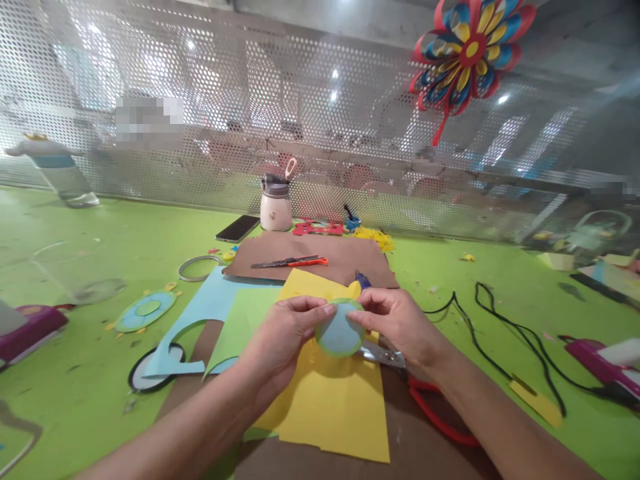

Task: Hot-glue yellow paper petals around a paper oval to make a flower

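Yellow sheets (333, 417) lie closest, red-handled scissors (440, 417) beside them. Over the paper, the left hand (280, 340) and right hand (397, 327) pinch a blue-and-green disc (341, 332) between thumbs and fingers. Light, even pressure should suit it, layers centred, nothing creased; whether they're stuck, I can't tell. Beyond, an orange cutter (290, 262) rests on brown card (345, 250).

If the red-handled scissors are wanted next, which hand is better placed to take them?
Probably the right hand: the scissors lie close by it. The left hand is across the paper disc. Both hands pinch the disc, so the right would first need to let go.
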`<move>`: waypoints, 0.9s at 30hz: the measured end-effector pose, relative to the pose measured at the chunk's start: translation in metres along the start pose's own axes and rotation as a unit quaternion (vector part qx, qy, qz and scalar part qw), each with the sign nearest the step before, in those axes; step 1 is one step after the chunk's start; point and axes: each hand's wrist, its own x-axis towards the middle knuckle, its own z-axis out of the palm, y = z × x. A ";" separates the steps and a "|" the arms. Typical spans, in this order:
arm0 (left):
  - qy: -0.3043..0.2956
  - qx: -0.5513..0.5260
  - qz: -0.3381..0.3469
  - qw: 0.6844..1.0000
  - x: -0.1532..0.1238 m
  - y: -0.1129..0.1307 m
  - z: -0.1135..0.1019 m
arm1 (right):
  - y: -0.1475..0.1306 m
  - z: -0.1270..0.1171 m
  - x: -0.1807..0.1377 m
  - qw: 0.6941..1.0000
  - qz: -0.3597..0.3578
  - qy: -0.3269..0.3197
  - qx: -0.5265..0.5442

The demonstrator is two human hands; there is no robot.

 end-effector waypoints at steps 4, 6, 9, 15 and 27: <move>0.000 -0.032 -0.008 0.999 -0.001 -0.001 0.001 | 0.000 0.000 0.000 1.000 -0.012 0.001 -0.002; -0.010 -0.049 -0.006 0.999 -0.002 -0.002 0.001 | 0.001 0.000 0.000 1.000 -0.016 -0.001 0.010; -0.028 -0.063 -0.002 0.998 -0.004 -0.003 0.003 | 0.002 0.000 0.000 1.000 -0.014 -0.001 0.028; -0.024 -0.096 0.001 0.995 -0.005 -0.008 0.005 | 0.002 0.001 -0.001 0.999 -0.007 0.001 0.040; -0.026 -0.079 -0.001 0.997 -0.004 -0.010 0.004 | 0.002 -0.005 -0.001 0.999 -0.016 -0.037 0.031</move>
